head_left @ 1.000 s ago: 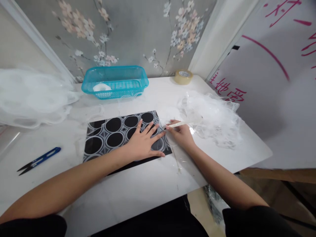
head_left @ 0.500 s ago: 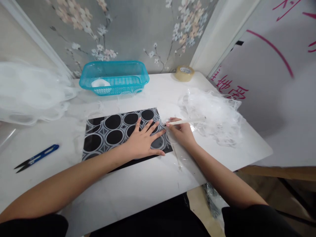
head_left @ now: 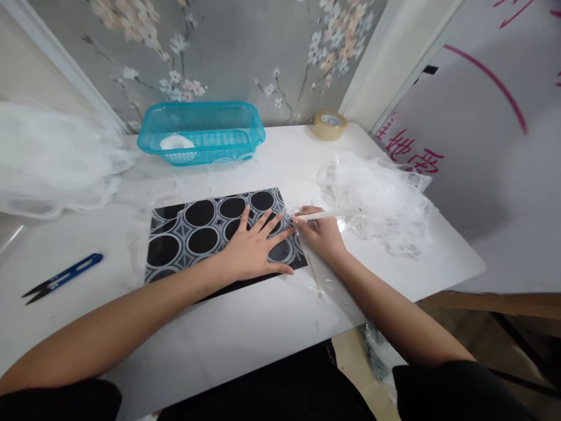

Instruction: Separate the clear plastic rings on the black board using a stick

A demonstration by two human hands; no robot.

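A black sheet with a pattern of grey-white rings (head_left: 202, 240) lies flat on the white table. My left hand (head_left: 254, 245) rests on its right part, palm down with the fingers spread. My right hand (head_left: 322, 231) is closed around a slim white pen-like tool (head_left: 313, 216), whose tip points left at the sheet's right edge. The tool's exact kind is not clear, and its tip is too small to make out. Clear film (head_left: 316, 275) lies under and beside my right hand.
Blue thread snips (head_left: 65, 276) lie at left. A turquoise basket (head_left: 201, 155) holding a white roll stands at the back, near a tape roll (head_left: 328, 126). Translucent white cutouts are heaped at right (head_left: 381, 204) and far left (head_left: 52, 158). A whiteboard (head_left: 482, 204) borders the table's right side.
The view has shifted slightly. Both hands keep nearly the same places on and beside the sheet, and the pen-like tool stays in my right hand.
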